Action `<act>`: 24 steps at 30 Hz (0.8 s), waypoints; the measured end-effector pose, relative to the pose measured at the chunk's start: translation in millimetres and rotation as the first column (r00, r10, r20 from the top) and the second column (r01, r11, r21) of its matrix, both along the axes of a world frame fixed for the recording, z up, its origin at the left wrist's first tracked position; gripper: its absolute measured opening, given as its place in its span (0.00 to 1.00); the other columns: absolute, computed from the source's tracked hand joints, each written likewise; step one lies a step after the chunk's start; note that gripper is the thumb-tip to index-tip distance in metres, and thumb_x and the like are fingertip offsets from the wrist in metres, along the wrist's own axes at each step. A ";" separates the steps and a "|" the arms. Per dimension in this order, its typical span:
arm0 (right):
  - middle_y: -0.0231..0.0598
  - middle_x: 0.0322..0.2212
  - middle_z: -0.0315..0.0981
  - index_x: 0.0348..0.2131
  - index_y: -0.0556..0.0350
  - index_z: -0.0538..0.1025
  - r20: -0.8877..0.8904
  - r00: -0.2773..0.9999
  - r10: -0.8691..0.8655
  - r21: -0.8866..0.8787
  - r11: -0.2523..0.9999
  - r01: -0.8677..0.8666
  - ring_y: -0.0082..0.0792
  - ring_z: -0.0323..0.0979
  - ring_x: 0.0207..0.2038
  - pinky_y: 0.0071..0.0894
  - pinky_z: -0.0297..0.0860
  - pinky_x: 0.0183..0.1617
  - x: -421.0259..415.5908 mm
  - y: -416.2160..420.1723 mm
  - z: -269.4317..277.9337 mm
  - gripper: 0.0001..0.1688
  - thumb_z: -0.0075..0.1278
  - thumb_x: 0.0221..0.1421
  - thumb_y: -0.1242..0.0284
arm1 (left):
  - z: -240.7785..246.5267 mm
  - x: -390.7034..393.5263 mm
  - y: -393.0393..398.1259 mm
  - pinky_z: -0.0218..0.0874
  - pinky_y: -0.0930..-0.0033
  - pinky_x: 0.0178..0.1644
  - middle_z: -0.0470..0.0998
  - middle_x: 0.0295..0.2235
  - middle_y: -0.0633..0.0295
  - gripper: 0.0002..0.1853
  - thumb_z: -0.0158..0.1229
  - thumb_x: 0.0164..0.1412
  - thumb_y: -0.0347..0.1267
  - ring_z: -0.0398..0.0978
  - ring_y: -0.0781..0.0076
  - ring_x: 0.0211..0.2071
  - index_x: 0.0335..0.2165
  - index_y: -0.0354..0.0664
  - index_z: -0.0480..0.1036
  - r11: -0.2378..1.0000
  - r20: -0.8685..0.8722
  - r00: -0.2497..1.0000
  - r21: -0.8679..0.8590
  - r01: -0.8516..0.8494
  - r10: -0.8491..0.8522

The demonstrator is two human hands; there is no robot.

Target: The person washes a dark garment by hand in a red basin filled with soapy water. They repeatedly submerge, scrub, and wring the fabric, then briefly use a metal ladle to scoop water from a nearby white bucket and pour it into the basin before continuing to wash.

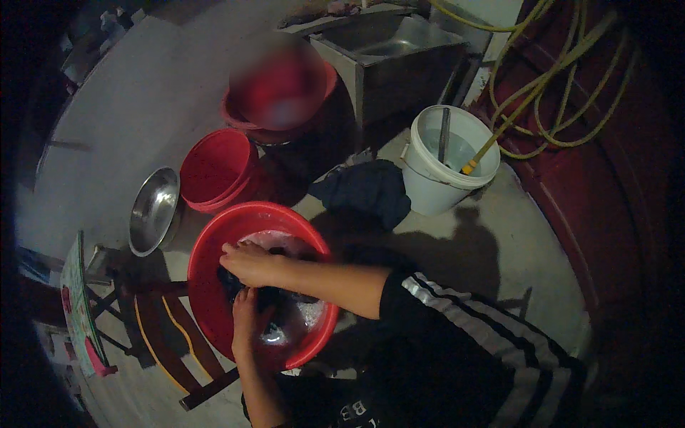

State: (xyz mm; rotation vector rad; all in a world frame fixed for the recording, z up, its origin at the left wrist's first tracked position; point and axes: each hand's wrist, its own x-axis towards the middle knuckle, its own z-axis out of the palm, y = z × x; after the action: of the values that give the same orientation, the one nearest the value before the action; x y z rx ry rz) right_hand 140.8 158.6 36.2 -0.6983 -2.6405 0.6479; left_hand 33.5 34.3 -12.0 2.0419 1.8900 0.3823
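Observation:
A large red plastic basin (200, 267) stands before me on a dark-framed support or the floor; which one I cannot tell. Soapy water (278, 241) and wet dark cloth (230, 281) lie inside it. My right hand (254, 263) is over the basin's middle with bent fingers, gripping the dark cloth. Just below it, my left hand (246, 310) reaches in over the near rim, its fingers curled at the same cloth. The two hands almost touch. The fingertips of the left hand are partly lost in the dark cloth.
Beyond the basin are red buckets (214, 166), a steel bowl (155, 214), a bundle of dark cloth (369, 192) and a white bucket (423, 182) of water holding a yellow hose (497, 134). Farther off stands a steel sink (396, 45). A wooden folding chair (155, 337) is at left.

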 end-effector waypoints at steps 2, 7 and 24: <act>0.49 0.34 0.61 0.30 0.63 0.68 -0.069 0.997 -0.037 0.021 0.999 0.038 0.49 0.66 0.37 0.41 0.65 0.39 1.8 0.2 1.3 0.12 0.47 0.39 0.78 | -2.8 -0.5 1.8 0.52 0.58 0.50 0.66 0.43 0.48 0.31 0.60 0.37 0.32 0.61 0.49 0.45 0.44 0.38 0.61 1.000 -0.032 0.999 -0.004 0.013 -0.013; 0.53 0.32 0.62 0.28 0.63 0.67 -0.172 0.981 -0.090 -0.091 0.993 0.075 0.51 0.66 0.35 0.43 0.65 0.36 -4.1 -1.5 4.6 0.10 0.46 0.40 0.79 | 1.4 -0.5 0.6 0.50 0.58 0.51 0.65 0.44 0.48 0.33 0.60 0.37 0.31 0.60 0.49 0.47 0.46 0.38 0.60 0.999 0.009 1.000 -0.042 0.009 -0.009; 0.49 0.43 0.60 0.29 0.60 0.70 -0.292 0.957 -0.010 0.081 0.996 0.035 0.49 0.62 0.44 0.42 0.57 0.50 22.3 5.8 37.6 0.12 0.49 0.38 0.77 | -6.9 6.0 4.0 0.51 0.57 0.51 0.64 0.44 0.45 0.35 0.61 0.36 0.34 0.60 0.46 0.46 0.46 0.39 0.59 0.992 -0.102 0.995 -0.120 -0.025 0.013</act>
State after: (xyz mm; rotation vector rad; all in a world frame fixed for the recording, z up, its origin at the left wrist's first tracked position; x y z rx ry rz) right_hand 163.1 164.5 73.8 -0.5597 -2.3699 0.5787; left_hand 39.5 38.3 -18.9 1.9988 1.9422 0.1660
